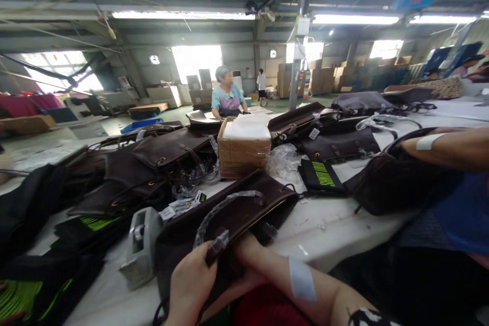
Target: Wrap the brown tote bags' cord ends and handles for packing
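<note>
Basically, the bag (pixel 234 218) lies tilted on the table (pixel 328 224), square in front of the person; clock is taken from it. Left hand (pixel 194 274) is on its near edge at 7, fingers closed around the foot of the handle (pixel 212 207), which is wrapped in clear plastic. Right hand (pixel 246 250) goes in through the mouth from 5; fingers hidden inside, so can't tell how far they're spread or if they hold anything.

Risks, my read:
- Slip. Plastic on the handle is probably slick; if the right hand pushes hard, the left could lose the edge and the bag could slide or fold.
- Snag. Yellow line along the mouth looks like a zip, not certain. It could scratch the right wrist or catch the pale patch (pixel 301 279) on that forearm.
- Knock. Tape dispenser (pixel 143 247) at 8, touching or just beside, can't tell. A swing of the bag could shove it.
- Drag. Loose tags (pixel 179 209) at 9 to 10 sit near the bag's edge and could get swept along.
- Catch. Cord (pixel 291 189) at 2 points toward the black pouch (pixel 321 178); could hook it.
- Crowding. Co-worker's arm (pixel 446 152) is at another bag (pixel 393 181) at 3; a wide pull could collide.
</note>
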Motion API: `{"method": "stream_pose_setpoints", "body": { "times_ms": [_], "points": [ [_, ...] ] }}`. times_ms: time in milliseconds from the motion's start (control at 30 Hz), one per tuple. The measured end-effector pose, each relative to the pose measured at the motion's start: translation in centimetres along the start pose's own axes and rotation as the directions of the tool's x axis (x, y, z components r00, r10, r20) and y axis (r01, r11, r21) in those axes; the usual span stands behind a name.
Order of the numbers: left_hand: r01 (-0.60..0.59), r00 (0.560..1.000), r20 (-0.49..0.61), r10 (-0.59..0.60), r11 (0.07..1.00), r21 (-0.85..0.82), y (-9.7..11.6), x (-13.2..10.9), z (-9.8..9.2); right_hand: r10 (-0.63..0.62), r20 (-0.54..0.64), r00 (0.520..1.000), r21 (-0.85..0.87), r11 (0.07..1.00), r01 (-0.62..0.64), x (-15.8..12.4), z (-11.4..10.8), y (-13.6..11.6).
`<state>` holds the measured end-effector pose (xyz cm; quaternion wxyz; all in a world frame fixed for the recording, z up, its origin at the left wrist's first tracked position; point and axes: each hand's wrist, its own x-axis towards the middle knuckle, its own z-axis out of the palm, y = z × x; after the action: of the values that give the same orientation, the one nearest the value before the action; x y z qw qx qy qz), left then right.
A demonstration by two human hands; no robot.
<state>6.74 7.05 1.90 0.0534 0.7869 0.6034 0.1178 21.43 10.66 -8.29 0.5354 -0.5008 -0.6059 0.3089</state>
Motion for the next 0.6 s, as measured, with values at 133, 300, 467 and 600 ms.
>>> {"method": "stream_pose_setpoints", "body": {
  "times_ms": [133,300,467,600],
  "points": [
    [-0.047,0.998,-0.052,0.042,0.994,-0.099,-0.8,0.0,1.4,0.005,0.155,0.988,-0.418,0.907,0.061,-4.6,-3.1,1.1],
    [-0.339,0.927,-0.236,0.290,0.920,-0.199,0.8,-1.8,2.0,0.138,0.169,0.976,-0.177,0.978,-0.107,-7.2,-8.0,-0.9],
    [-0.728,0.639,-0.481,0.600,0.674,-0.127,3.8,-4.8,2.6,0.169,0.324,0.931,0.501,0.804,-0.321,-7.6,-11.4,-3.8],
    [-0.806,0.583,-0.471,0.662,0.547,-0.229,4.3,-6.7,4.5,0.113,0.329,0.937,0.651,0.692,-0.312,-9.5,-13.2,-6.0]
  ]
}}
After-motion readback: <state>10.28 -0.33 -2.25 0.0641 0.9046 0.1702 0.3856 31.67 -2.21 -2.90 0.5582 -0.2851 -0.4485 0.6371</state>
